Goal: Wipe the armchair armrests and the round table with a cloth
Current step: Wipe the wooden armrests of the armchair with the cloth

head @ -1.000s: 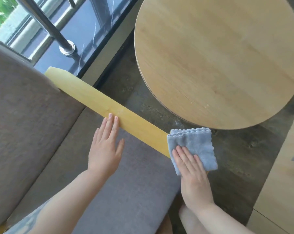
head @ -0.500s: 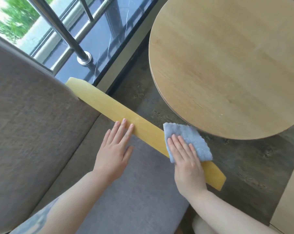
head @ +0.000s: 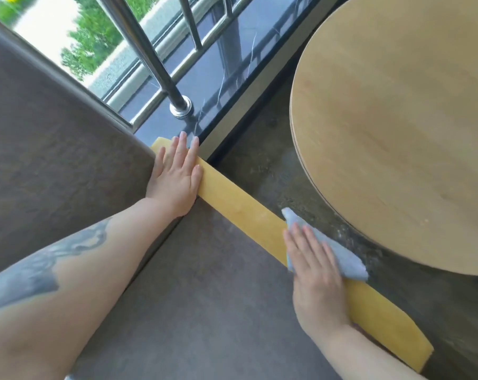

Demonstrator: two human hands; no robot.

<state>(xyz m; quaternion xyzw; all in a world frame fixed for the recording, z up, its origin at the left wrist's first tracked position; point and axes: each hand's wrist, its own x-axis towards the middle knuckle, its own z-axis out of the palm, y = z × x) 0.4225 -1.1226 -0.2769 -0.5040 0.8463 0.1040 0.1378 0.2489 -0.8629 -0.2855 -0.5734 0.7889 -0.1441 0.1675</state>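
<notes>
A yellow wooden armrest [head: 240, 207] runs diagonally from the grey backrest down to the lower right. My right hand [head: 314, 272] lies flat on a folded light-blue cloth [head: 339, 256], pressing it onto the middle of the armrest. My left hand [head: 177, 174] rests flat with fingers apart on the armrest's far end, beside the backrest, holding nothing. The round wooden table [head: 402, 127] stands to the right, its edge a short gap from the armrest and the cloth.
The grey seat cushion [head: 205, 297] and backrest [head: 54, 149] fill the left. A steel railing post [head: 150, 58] stands on a dark marble sill [head: 218, 86] by the window. Dark stone floor [head: 265, 157] lies between armchair and table.
My right hand has slid the cloth up the armrest away from its near end, which now shows. My left hand has moved up to the far end by the backrest.
</notes>
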